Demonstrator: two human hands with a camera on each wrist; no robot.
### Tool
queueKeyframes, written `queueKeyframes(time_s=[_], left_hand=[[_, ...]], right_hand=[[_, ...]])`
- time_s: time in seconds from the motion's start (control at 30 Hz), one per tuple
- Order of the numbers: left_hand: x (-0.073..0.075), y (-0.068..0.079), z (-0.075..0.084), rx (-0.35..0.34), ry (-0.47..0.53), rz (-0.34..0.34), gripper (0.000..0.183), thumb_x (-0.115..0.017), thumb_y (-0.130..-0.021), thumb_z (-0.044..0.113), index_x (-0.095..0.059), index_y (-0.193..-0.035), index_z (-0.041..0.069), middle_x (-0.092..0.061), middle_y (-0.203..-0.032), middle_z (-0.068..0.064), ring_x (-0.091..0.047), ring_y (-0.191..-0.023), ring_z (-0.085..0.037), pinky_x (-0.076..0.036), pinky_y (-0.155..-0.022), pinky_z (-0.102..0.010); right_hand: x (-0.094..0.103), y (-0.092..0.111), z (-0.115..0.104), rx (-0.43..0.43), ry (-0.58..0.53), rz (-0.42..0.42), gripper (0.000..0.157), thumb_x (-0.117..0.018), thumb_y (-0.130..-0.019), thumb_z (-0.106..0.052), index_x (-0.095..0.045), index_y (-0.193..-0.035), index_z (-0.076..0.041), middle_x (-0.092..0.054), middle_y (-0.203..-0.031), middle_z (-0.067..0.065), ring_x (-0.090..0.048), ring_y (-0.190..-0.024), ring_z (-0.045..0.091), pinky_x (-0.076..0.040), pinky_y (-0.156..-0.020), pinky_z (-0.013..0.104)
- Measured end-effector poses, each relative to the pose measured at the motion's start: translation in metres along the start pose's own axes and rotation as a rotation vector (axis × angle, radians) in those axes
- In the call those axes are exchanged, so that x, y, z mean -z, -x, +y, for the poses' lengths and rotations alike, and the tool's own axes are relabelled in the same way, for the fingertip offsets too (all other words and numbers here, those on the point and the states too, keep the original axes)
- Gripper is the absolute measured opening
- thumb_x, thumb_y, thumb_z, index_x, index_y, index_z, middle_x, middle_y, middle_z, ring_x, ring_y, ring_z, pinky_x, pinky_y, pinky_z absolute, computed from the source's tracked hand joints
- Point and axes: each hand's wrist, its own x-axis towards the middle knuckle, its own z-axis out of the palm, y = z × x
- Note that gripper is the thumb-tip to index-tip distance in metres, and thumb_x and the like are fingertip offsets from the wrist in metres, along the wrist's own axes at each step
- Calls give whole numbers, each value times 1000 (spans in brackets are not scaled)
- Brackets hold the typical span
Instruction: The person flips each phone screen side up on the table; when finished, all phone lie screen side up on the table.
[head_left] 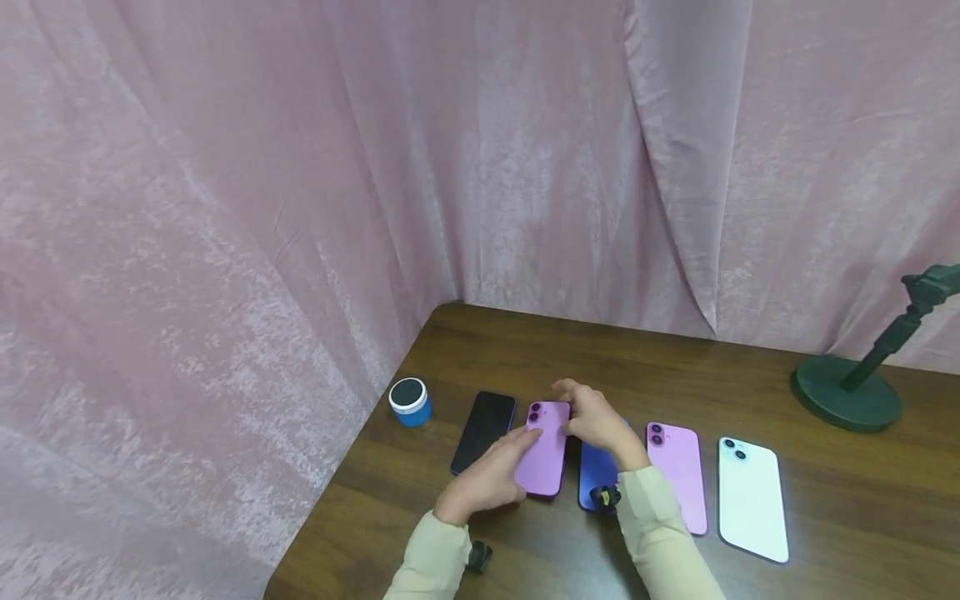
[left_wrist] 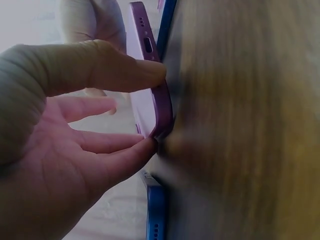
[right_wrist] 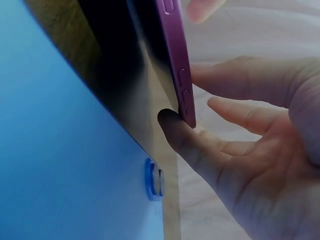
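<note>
A purple smartphone is held back side up between both hands, its camera lenses at the far left corner. My left hand grips its near left part; in the left wrist view the thumb presses the edge beside the charging port and fingertips touch the corner. The right hand holds the far right corner, with a fingertip under the phone in the right wrist view. That edge is raised off the table. A blue smartphone lies partly hidden under the right forearm.
Left of the purple phone lies a smartphone with its black screen up. Further right are a lilac smartphone and a pale mint one. A blue jar stands near the left table edge, a green lamp base at the back right.
</note>
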Motion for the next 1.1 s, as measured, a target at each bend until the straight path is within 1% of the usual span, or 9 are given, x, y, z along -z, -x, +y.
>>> queueKeyframes(time_s=[0.1, 0.27, 0.4, 0.57, 0.77, 0.87, 0.97, 1.03, 1.1], left_hand=[[0, 1, 0, -21, 6, 0, 97, -80, -69, -9, -36, -155, 3, -37, -158, -17, -41, -139, -31, -37, -112, -43], [0, -2, 4, -45, 6, -1, 102, -80, -68, -8, -31, -157, 4, -39, -156, -16, -43, -135, -28, -40, -108, -40], [-3, -3, 7, -29, 23, -5, 104, -80, -68, -7, -29, -158, 6, -42, -155, -13, -43, -133, -24, -42, -104, -36], [-7, -5, 10, -33, 49, 1, 108, -82, -67, -8, -28, -159, 7, -48, -150, -10, -40, -133, -25, -44, -102, -36], [-8, -5, 12, -19, 76, -21, 112, -84, -67, -6, -23, -160, 9, -54, -141, -11, -44, -122, -23, -50, -91, -35], [-8, -7, 11, -32, 90, -22, 114, -88, -68, 3, -21, -160, 9, -55, -137, -11, -46, -119, -23, -50, -90, -34], [-8, -9, 10, -50, 128, -14, 115, -91, -71, 19, -20, -161, 9, -57, -132, -10, -48, -117, -23, -50, -88, -33], [-8, -9, 10, -52, 149, -7, 114, -90, -73, 30, -20, -161, 9, -58, -131, -11, -49, -114, -22, -50, -85, -32], [-8, -9, 10, -33, 168, -8, 111, -87, -77, 39, -21, -161, 10, -58, -129, -12, -50, -111, -21, -51, -81, -32]], right_hand=[[3, 2, -2, -2, -10, -11, 57, -70, -70, 15, -57, -125, 13, -66, -112, 31, -64, -103, 44, -54, -82, 49], [11, 5, -3, -16, -22, -33, 56, -71, -71, 14, -57, -126, 13, -65, -114, 32, -65, -99, 40, -55, -78, 46], [16, 8, -3, -22, -29, -46, 57, -70, -72, 14, -57, -127, 13, -64, -116, 32, -65, -98, 39, -54, -77, 45], [22, 12, -6, -30, -36, -50, 57, -69, -73, 13, -56, -128, 12, -63, -118, 33, -64, -102, 40, -55, -79, 47], [26, 15, -10, -26, -50, -54, 53, -68, -76, 13, -56, -127, 13, -63, -118, 33, -64, -104, 41, -55, -82, 49], [27, 16, -11, -21, -61, -52, 53, -68, -76, 13, -56, -127, 13, -63, -118, 33, -65, -103, 41, -56, -81, 49], [27, 16, -12, -32, -78, -42, 53, -69, -76, 14, -56, -128, 13, -63, -117, 32, -67, -100, 40, -57, -81, 47], [27, 16, -14, -33, -88, -35, 53, -70, -76, 15, -56, -128, 12, -63, -117, 33, -68, -99, 39, -58, -80, 47], [27, 15, -15, -32, -98, -33, 53, -71, -77, 15, -56, -128, 13, -63, -117, 34, -68, -98, 40, -58, -81, 47]])
